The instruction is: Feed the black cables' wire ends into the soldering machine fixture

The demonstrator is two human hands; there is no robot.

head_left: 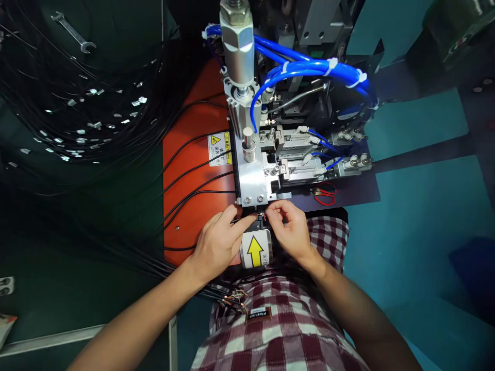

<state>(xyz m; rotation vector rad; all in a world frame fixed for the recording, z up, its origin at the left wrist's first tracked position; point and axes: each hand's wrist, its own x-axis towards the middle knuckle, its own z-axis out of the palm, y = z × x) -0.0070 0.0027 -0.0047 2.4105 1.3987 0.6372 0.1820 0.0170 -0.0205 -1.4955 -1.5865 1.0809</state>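
Both hands are right up at the front edge of the machine. The left hand [216, 239] has its fingers pinched narrow around a black cable [201, 193] end, pushing it toward the little slot under the aluminium block [253, 178]. The right hand [290, 229] is pinched too, holding what looks like thin red wire tips [263, 215] at that same slot, though it's too small to tell exactly what's gripped.

Progress-wise, I'd guess midway: several black cables already lie fanned across the orange plate [181, 154] from the block's left side, and a big heap of cables [77, 118] sits over on the left.

Room is tight. The motor with the yellow arrow label [255, 251] sits between the wrists, the block hangs just above the fingertips, and red-handled scissors [325, 196] lie near the plate's right edge. There's open space over the teal surface [417, 216] on the right.
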